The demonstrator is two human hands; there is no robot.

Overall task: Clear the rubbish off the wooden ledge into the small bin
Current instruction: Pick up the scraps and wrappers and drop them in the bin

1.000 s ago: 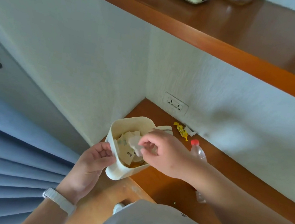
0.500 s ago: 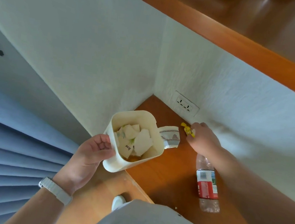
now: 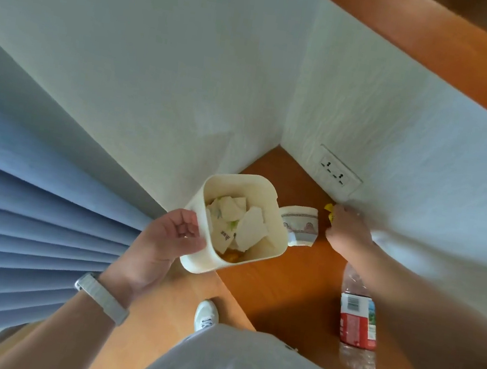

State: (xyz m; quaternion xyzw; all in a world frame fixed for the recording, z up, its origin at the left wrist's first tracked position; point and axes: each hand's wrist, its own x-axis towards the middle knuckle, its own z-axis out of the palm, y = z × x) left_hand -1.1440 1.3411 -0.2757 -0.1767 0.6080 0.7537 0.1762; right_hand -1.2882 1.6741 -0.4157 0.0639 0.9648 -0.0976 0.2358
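Head view, items as I count them from my station.

Small bin, one: cream, held tilted at the edge of the ledge. The left hand grips its side, fingers curled round the wall. Inside are white paper scraps, at least four, over something orange.

Wooden ledge, one, set in the wall corner.

Rubbish on it, three pieces:
- one crumpled printed paper cup, just beside the bin's rim
- one yellow wrapper, against the wall
- one plastic bottle, red label, lying on its side

Right hand: its fingertips are on the wrapper — I cannot tell whether it pinches or merely touches.

Wall socket, one. Wristwatch, one — left wrist.
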